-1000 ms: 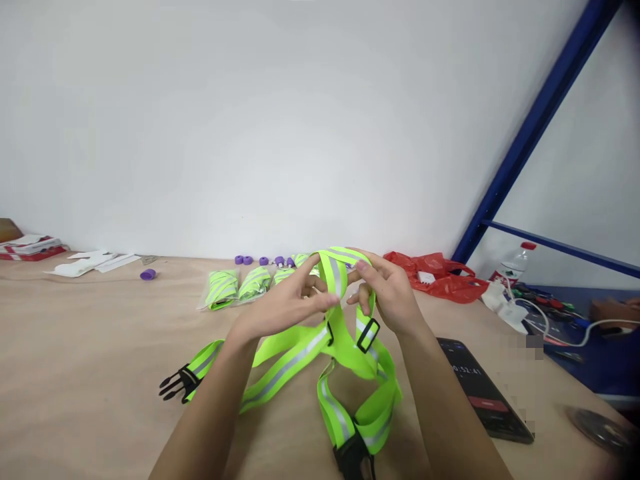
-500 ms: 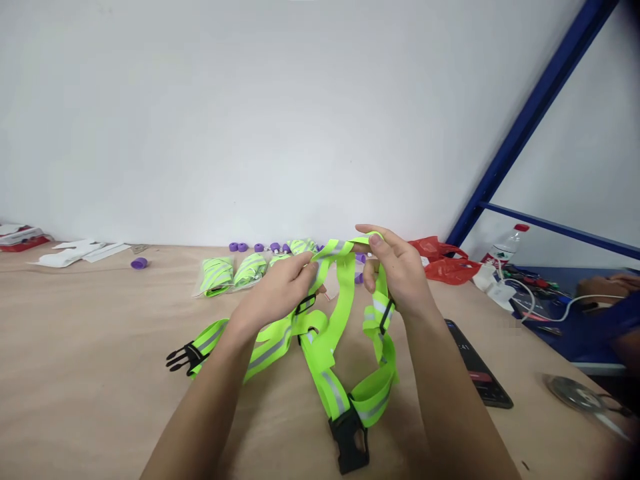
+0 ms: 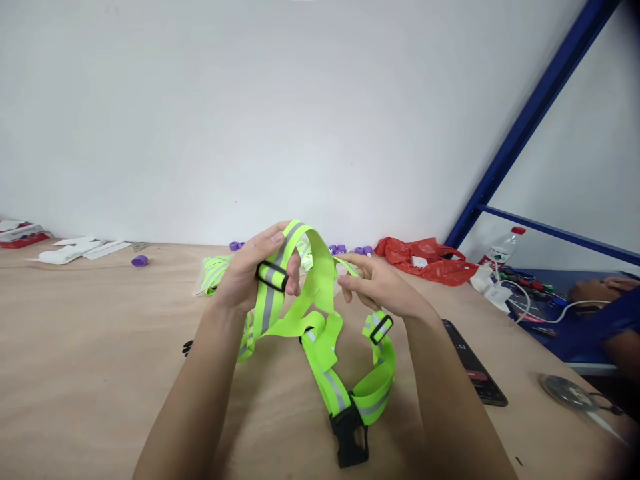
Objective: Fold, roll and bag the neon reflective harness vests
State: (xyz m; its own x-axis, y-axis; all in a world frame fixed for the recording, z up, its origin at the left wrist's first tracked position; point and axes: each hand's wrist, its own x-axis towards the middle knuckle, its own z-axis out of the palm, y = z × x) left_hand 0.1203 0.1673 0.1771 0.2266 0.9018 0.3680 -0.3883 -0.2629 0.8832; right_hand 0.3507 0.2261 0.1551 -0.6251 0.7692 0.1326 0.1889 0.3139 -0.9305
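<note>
A neon-yellow reflective strap harness (image 3: 334, 390) is partly raised over the table. My left hand (image 3: 257, 267) grips one of its straps beside a black slider (image 3: 273, 275), thumb behind the band. My right hand (image 3: 373, 283) pinches another strap between thumb and fingers, to the right of the raised loop. Below it hangs a second black slider (image 3: 382, 329). A large black buckle (image 3: 350, 437) lies at the near end of the harness. The tip of another black buckle (image 3: 187, 347) shows left of my left forearm.
Behind my hands are a bagged yellow strap bundle (image 3: 215, 273) and several purple rolls. A red plastic bag (image 3: 430, 260), a bottle (image 3: 501, 247), a phone (image 3: 475, 363) and a round disc (image 3: 567, 392) are at the right. Another person's hand (image 3: 595, 291) is at far right.
My left hand has moved left and up, lifting a strap with its slider into a loop. My right hand has shifted slightly lower and left, and the right slider hangs lower.
</note>
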